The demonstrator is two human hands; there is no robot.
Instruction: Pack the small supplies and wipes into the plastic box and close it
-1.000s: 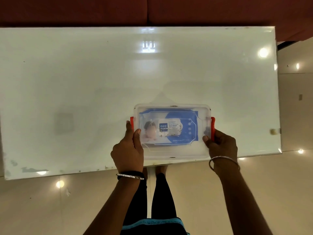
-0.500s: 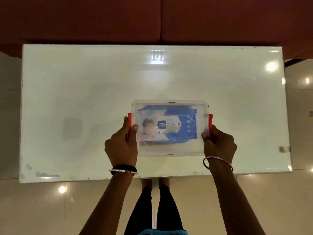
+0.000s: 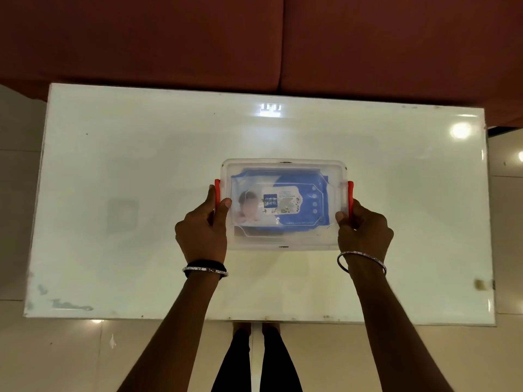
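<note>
Because the lid already lies over the plastic box (image 3: 283, 204), the head view reads as the closing step of the task, with packing apparently done. The box is the landmark here: it rests on the white table (image 3: 113, 171), roughly mid-width and nearer the person's edge than the far one. Through its clear lid the blue wipes pack (image 3: 280, 203) lies flat inside, filling most of the floor; smaller supplies under or beside it cannot be made out.

The left hand (image 3: 202, 232) is curled around the box's left end, thumb on top of the lid near the corner and fingers wrapped by the red left latch (image 3: 217, 193). The right hand (image 3: 363, 232) mirrors it at the right end, thumb on the lid, fingers closed by the red right latch (image 3: 351, 198). That symmetric grip probably serves to press both clips home evenly, or to steady the box so it does not slide on the glossy top. Whether either latch is fully snapped cannot be told.

A bangle (image 3: 361, 260) circles the right wrist, just nearer the person than the box. Beyond the table's far edge, well apart from the box, runs a dark red sofa (image 3: 254, 38).
</note>
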